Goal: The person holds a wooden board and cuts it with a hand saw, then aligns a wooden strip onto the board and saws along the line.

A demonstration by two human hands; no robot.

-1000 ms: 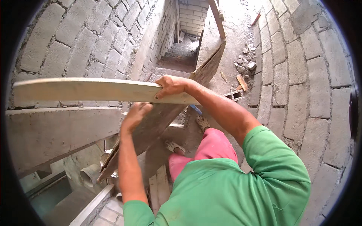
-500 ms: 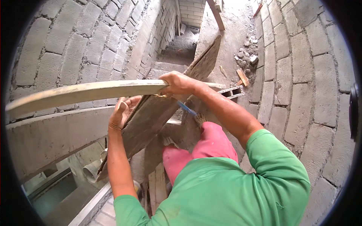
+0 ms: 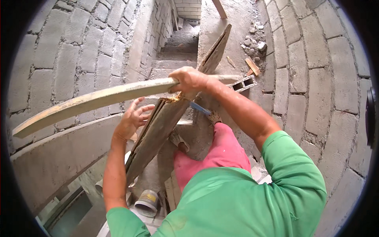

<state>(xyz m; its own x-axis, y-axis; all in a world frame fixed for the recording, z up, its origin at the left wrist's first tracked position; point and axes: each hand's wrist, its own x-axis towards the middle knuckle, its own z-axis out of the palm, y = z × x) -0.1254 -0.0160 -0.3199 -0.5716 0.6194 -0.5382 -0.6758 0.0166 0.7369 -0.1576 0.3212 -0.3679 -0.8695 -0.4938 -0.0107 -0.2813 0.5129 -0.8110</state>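
Observation:
A long pale wooden beam (image 3: 98,98) stretches across the front of me, its left end nearer and lower in view. My right hand (image 3: 187,80) is closed over it where it crosses a worn, layered wooden board (image 3: 158,138). The board stands on edge at a slant, its layers split and splintered just below the beam. Beside its left edge is my left hand (image 3: 133,120), fingers spread and holding nothing; whether it touches the board I cannot tell. A blue strip-like piece (image 3: 200,108) shows by my foot (image 3: 214,116), partly hidden by the board.
Concrete steps (image 3: 177,51) lie ahead between block walls. A hollow block (image 3: 243,83), rubble (image 3: 252,44) and a wood scrap (image 3: 252,66) are at the right. On the left runs a concrete ledge (image 3: 71,146). A bucket (image 3: 147,202) stands low, near my left arm.
My left hand's fingers have spread out at the board's edge. The board has turned steeper and narrower in view, and the beam's left end sits lower. My right hand keeps its grip.

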